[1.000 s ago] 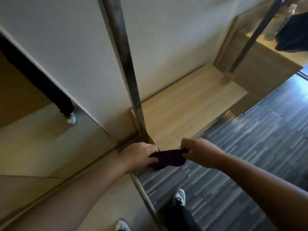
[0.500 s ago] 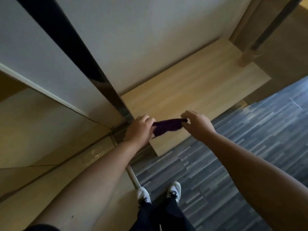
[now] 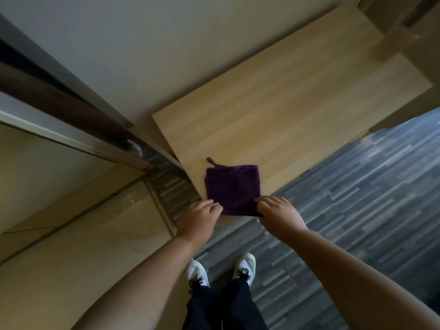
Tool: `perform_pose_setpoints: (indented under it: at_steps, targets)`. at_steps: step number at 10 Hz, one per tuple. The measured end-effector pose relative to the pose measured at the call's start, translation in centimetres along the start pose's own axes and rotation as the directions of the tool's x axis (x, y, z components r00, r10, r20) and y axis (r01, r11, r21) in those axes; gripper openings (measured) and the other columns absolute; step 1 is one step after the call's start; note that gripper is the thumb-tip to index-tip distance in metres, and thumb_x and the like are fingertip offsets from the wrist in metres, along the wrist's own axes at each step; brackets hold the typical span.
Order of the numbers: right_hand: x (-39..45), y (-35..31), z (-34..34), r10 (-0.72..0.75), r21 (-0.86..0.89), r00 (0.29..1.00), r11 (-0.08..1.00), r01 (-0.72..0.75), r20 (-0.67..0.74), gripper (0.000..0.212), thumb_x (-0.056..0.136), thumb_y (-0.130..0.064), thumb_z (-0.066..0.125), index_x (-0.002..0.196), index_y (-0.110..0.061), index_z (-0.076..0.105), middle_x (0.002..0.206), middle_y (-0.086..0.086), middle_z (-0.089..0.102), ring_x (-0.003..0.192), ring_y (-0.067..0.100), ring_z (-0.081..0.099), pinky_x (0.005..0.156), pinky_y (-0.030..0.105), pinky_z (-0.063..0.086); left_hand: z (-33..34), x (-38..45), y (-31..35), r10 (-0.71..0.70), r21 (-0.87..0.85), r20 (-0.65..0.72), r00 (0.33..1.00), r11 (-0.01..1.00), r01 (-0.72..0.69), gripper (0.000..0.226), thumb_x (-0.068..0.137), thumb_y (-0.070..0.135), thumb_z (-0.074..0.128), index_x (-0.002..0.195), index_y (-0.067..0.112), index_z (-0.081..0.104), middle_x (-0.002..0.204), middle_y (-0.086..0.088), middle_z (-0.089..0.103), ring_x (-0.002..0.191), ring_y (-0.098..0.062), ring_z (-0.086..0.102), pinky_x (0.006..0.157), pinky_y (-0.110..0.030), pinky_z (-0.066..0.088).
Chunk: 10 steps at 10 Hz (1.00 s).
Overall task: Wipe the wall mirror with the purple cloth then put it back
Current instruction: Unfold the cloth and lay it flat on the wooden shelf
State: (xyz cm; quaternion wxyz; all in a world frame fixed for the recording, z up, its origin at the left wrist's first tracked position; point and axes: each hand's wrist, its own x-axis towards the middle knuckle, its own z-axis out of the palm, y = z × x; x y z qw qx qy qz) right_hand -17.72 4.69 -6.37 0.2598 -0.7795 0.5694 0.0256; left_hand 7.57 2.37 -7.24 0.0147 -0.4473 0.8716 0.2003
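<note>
Just beyond both hands, the purple cloth (image 3: 232, 189) lies spread flat as a rough square on the light wooden shelf (image 3: 297, 110), close to the shelf's near edge, with a small hanging loop sticking out from its far left corner. At the cloth's near left corner sits the left hand (image 3: 198, 219), palm down, its fingertips (image 3: 215, 207) touching the fabric's edge; the fingers are loosely curled and I cannot tell whether they pinch the cloth or only rest against it. At the near right corner the right hand (image 3: 279, 214) lies the same way, fingers extended onto the cloth's edge, thumb side toward the fabric, and whether it grips is likewise unclear. To the left of the left hand, the wall mirror (image 3: 59, 186) runs along the wall, its framed edge angling down toward that hand and its glass reflecting pale tan surfaces. Below and between the forearms, two white shoes (image 3: 245, 265) with dark laces and dark trouser legs stand on grey striped flooring (image 3: 357, 198), which stretches away on the right-hand side. Beyond the shelf rises a plain pale wall (image 3: 166, 44).
</note>
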Motion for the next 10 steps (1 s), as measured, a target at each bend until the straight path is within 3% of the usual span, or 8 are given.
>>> perform_pose_setpoints:
  at_steps: [1,3,4,5,7,8,9,10]
  targets:
    - [-0.2,-0.9,-0.9,0.065,0.131,0.998,0.989,-0.068,0.024,0.018,0.096,-0.025,0.059,0.113,-0.021,0.064,0.107,-0.001,0.071,0.102,0.020,0.066,0.092,0.039,0.052,-1.9,0.1,0.3,-0.208,-0.243,0.090,0.974,0.944,0.224,0.018,0.087,0.006,0.066,0.104,0.012,0.066,0.094,-0.007,0.068,0.088,-0.026,0.065,0.069,-0.035,0.055]
    - [4.9,-0.5,-4.9,0.376,0.463,0.922,0.803,-0.375,0.095,0.025,0.101,-0.026,0.051,0.124,-0.016,0.055,0.092,0.001,0.067,0.074,0.017,0.065,0.061,0.031,0.054,-4.8,4.5,-0.6,-0.524,-0.544,0.180,0.832,0.652,0.528,0.022,0.102,0.028,0.052,0.122,0.021,0.056,0.109,0.007,0.061,0.094,-0.010,0.058,0.075,-0.025,0.047]
    - [7.4,-0.2,-5.1,0.451,0.413,0.888,0.795,-0.445,0.091,0.026,0.102,-0.030,0.049,0.122,-0.014,0.054,0.092,0.003,0.067,0.075,0.020,0.064,0.062,0.036,0.056,-4.8,6.8,-0.5,-0.647,-0.608,0.184,0.740,0.516,0.603,0.019,0.101,0.029,0.054,0.117,0.019,0.056,0.109,0.004,0.061,0.094,-0.013,0.057,0.073,-0.027,0.049]
    - [8.3,-0.4,-4.5,0.532,0.306,0.839,0.785,-0.539,0.114,0.026,0.102,-0.034,0.047,0.119,-0.015,0.052,0.091,0.004,0.065,0.074,0.021,0.062,0.061,0.035,0.054,-4.3,8.1,-0.5,-0.712,-0.568,0.162,0.683,0.499,0.655,0.023,0.100,0.030,0.057,0.118,0.016,0.054,0.110,0.001,0.060,0.089,-0.013,0.055,0.065,-0.022,0.041]
    - [8.3,-1.2,-3.5,0.622,0.218,0.779,0.751,-0.623,0.084,0.023,0.102,-0.037,0.046,0.113,-0.016,0.047,0.075,-0.003,0.053,0.065,0.016,0.054,0.060,0.035,0.051,-3.4,8.0,-0.9,-0.699,-0.425,0.113,0.706,0.608,0.671,0.031,0.098,0.032,0.059,0.120,0.012,0.049,0.110,-0.005,0.064,0.079,-0.011,0.053,0.049,-0.015,0.032]
    - [8.2,-1.6,-3.9,0.661,0.201,0.746,0.722,-0.663,0.086,0.028,0.102,-0.041,0.047,0.114,-0.016,0.045,0.076,-0.002,0.053,0.063,0.017,0.054,0.054,0.033,0.045,-3.4,7.7,-1.3,-0.691,-0.370,0.136,0.710,0.630,0.683,0.033,0.098,0.038,0.056,0.118,0.013,0.047,0.105,-0.006,0.065,0.072,-0.011,0.053,0.048,-0.019,0.037]
    - [7.6,-1.8,-4.9,0.688,0.205,0.718,0.691,-0.694,0.111,0.041,0.099,-0.046,0.051,0.121,-0.014,0.041,0.084,0.003,0.057,0.069,0.022,0.057,0.052,0.032,0.042,-4.2,6.7,-1.6,-0.725,-0.306,0.214,0.655,0.587,0.750,0.044,0.100,0.049,0.047,0.126,0.013,0.044,0.106,-0.009,0.065,0.077,-0.019,0.060,0.054,-0.027,0.043]
    - [6.4,-2.4,-6.2,0.652,0.269,0.756,0.718,-0.642,0.061,0.051,0.098,-0.053,0.047,0.129,-0.014,0.041,0.102,0.007,0.062,0.082,0.023,0.061,0.063,0.036,0.053,-5.6,4.5,-1.6,-0.746,-0.296,0.242,0.620,0.552,0.780,0.051,0.101,0.054,0.036,0.129,0.013,0.048,0.109,-0.008,0.064,0.084,-0.021,0.059,0.062,-0.032,0.042]
